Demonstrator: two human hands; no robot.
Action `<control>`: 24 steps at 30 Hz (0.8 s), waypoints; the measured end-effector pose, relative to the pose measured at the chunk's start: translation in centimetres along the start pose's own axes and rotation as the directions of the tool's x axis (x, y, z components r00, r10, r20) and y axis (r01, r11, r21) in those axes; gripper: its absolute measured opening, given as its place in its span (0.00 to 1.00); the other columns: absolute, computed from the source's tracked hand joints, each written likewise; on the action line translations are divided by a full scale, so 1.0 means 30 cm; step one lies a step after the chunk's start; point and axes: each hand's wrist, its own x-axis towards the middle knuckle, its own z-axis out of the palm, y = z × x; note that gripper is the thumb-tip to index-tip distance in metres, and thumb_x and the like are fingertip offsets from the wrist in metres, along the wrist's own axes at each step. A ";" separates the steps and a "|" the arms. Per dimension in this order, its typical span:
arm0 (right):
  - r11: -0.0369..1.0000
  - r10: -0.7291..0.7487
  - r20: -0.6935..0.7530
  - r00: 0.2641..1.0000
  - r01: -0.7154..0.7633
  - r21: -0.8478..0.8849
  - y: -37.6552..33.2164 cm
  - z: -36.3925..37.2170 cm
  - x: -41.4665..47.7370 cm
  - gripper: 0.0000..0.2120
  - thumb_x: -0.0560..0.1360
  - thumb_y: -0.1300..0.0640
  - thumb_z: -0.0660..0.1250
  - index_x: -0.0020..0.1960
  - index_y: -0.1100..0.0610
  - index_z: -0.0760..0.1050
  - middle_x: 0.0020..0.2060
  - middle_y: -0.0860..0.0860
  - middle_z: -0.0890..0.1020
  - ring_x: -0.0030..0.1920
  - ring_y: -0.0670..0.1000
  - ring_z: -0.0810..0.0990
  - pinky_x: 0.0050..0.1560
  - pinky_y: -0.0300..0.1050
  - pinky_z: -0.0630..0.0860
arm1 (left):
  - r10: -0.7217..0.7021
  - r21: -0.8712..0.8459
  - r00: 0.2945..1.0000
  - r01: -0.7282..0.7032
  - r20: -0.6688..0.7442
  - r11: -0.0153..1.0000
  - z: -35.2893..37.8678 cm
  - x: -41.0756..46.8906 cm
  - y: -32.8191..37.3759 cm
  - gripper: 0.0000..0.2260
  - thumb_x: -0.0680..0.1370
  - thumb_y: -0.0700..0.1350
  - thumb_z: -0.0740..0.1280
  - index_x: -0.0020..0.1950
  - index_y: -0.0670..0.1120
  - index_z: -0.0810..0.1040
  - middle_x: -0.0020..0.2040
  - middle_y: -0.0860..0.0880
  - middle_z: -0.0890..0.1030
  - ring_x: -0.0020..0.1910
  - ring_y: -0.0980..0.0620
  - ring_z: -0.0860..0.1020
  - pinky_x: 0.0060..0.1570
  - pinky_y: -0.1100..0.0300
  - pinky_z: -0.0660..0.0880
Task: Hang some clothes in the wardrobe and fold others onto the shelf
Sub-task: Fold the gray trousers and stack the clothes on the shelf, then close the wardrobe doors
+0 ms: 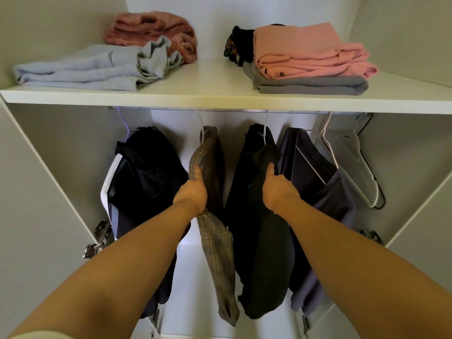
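- The left grip is clenched round the front edge of the brown plaid garment, which hangs from the metal rail.
- The right grip grasps the black hanging garment just beside the plaid one.
- Above the rail, the white shelf carries a folded pink top lying on a folded grey garment.

We see brown plaid trousers beside a black garment, both hanging; a folded pink top lies on a folded grey garment.
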 end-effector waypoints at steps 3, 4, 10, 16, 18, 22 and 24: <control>0.999 0.007 0.003 1.000 -0.007 -0.033 0.005 -0.003 -0.001 0.44 0.77 0.69 0.62 0.79 0.60 0.33 0.61 0.64 0.77 0.53 0.60 0.81 0.50 0.52 0.79 | 0.030 0.001 1.000 -0.030 0.003 1.000 -0.008 -0.004 -0.025 0.51 0.74 0.29 0.67 0.79 0.47 0.31 0.44 0.41 0.79 0.35 0.47 0.77 0.34 0.54 0.76; 0.999 0.005 0.003 1.000 -0.005 -0.037 0.008 -0.005 -0.001 0.44 0.77 0.69 0.62 0.79 0.60 0.33 0.59 0.63 0.78 0.51 0.59 0.81 0.49 0.52 0.79 | 0.042 0.001 0.999 -0.042 -0.001 0.999 -0.007 -0.005 -0.032 0.49 0.75 0.31 0.66 0.79 0.47 0.31 0.42 0.42 0.78 0.34 0.47 0.77 0.33 0.54 0.76; 0.999 0.034 0.040 0.999 -0.035 0.025 -0.007 -0.071 -0.038 0.40 0.79 0.62 0.62 0.80 0.60 0.39 0.64 0.61 0.74 0.55 0.59 0.78 0.46 0.52 0.75 | 0.104 0.125 0.992 -0.095 -0.066 0.988 -0.057 -0.061 -0.041 0.30 0.85 0.52 0.51 0.80 0.46 0.38 0.40 0.46 0.78 0.34 0.49 0.77 0.31 0.55 0.73; 0.942 -0.082 -0.256 0.963 0.159 0.295 -0.044 -0.183 -0.104 0.14 0.84 0.52 0.54 0.48 0.60 0.72 0.37 0.55 0.76 0.34 0.53 0.76 0.35 0.49 0.76 | 0.157 -0.056 0.939 -0.182 -0.305 0.982 -0.181 -0.191 -0.061 0.18 0.84 0.56 0.53 0.57 0.45 0.75 0.40 0.46 0.79 0.34 0.47 0.77 0.35 0.50 0.78; 0.881 -0.128 -0.325 0.937 0.258 0.396 -0.077 -0.211 -0.131 0.17 0.85 0.52 0.52 0.47 0.61 0.72 0.35 0.54 0.76 0.33 0.53 0.76 0.34 0.48 0.75 | 0.169 -0.138 0.919 -0.231 -0.356 0.963 -0.223 -0.243 -0.081 0.18 0.84 0.56 0.54 0.56 0.46 0.77 0.40 0.48 0.80 0.36 0.47 0.79 0.37 0.50 0.79; 0.748 -0.231 -0.349 0.908 0.395 0.533 -0.180 -0.263 -0.187 0.17 0.85 0.52 0.52 0.55 0.60 0.76 0.46 0.53 0.80 0.44 0.49 0.77 0.44 0.44 0.72 | 0.127 -0.205 0.867 -0.252 -0.482 0.946 -0.298 -0.355 -0.118 0.16 0.84 0.54 0.57 0.63 0.49 0.78 0.41 0.52 0.81 0.38 0.53 0.79 0.36 0.59 0.74; 0.691 -0.279 -0.358 0.891 0.445 0.569 -0.241 -0.287 -0.213 0.16 0.85 0.52 0.53 0.58 0.57 0.77 0.50 0.51 0.80 0.50 0.49 0.78 0.52 0.44 0.74 | 0.084 -0.215 0.833 -0.237 -0.547 0.947 -0.328 -0.417 -0.145 0.16 0.83 0.55 0.57 0.64 0.51 0.77 0.43 0.52 0.83 0.41 0.53 0.81 0.41 0.58 0.76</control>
